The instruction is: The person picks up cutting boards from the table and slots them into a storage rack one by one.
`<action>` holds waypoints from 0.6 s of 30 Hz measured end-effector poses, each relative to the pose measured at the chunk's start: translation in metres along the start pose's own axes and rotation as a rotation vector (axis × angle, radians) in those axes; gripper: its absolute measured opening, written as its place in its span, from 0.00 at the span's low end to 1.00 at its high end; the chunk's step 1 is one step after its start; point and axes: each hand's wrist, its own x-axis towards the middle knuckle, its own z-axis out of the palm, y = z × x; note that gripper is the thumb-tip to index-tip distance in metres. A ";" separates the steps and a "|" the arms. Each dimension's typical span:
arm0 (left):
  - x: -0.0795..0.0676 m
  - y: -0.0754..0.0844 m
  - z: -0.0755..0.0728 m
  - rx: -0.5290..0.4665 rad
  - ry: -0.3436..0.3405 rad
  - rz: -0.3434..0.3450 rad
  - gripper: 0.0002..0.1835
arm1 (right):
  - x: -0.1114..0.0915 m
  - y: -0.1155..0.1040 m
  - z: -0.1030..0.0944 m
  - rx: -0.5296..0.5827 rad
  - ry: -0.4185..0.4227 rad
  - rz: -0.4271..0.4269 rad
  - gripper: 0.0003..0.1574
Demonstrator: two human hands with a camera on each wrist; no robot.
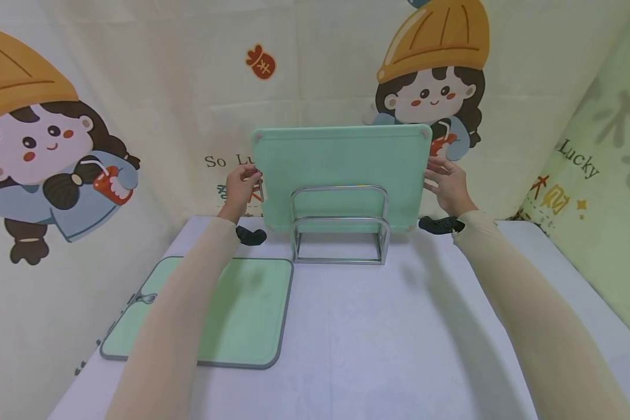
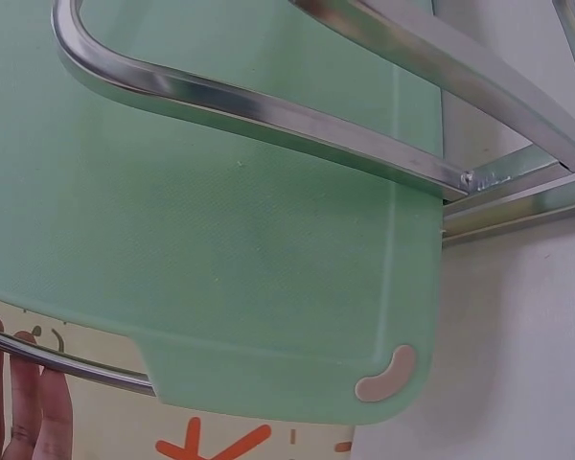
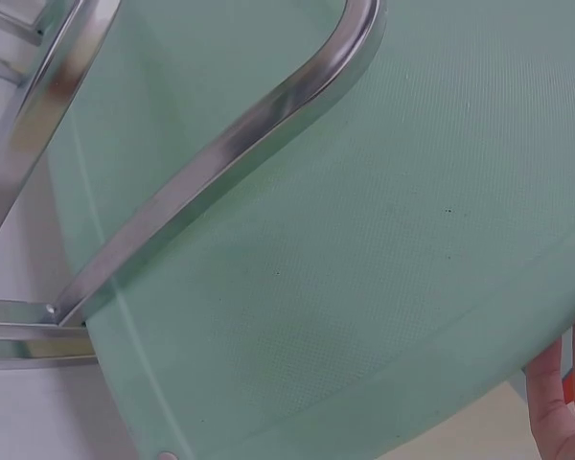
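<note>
A light green cutting board stands upright on its long edge in a silver metal rack, behind the rack's front loops. At its left end my left hand holds the metal handle; the fingers show beside that bar. The right end is held by my right hand, with its fingers along the board's edge. Pinkish pads mark the board's corners. Both wrist views show the rack's bars crossing in front of the board. The board hides part of the rack's back.
Flat on the white table, at the left, lies a second green cutting board with a grey rim, partly under my left forearm. A printed cloth wall rises behind the rack, another at the right.
</note>
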 end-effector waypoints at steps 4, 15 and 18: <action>-0.003 0.001 -0.001 -0.029 -0.005 -0.008 0.12 | 0.000 0.000 -0.001 0.002 -0.010 -0.005 0.27; -0.007 0.003 -0.004 -0.104 -0.057 -0.030 0.19 | -0.006 -0.002 -0.004 0.053 -0.059 -0.039 0.28; -0.010 0.006 -0.005 -0.122 -0.084 -0.048 0.20 | -0.006 -0.002 -0.004 0.049 -0.060 -0.038 0.32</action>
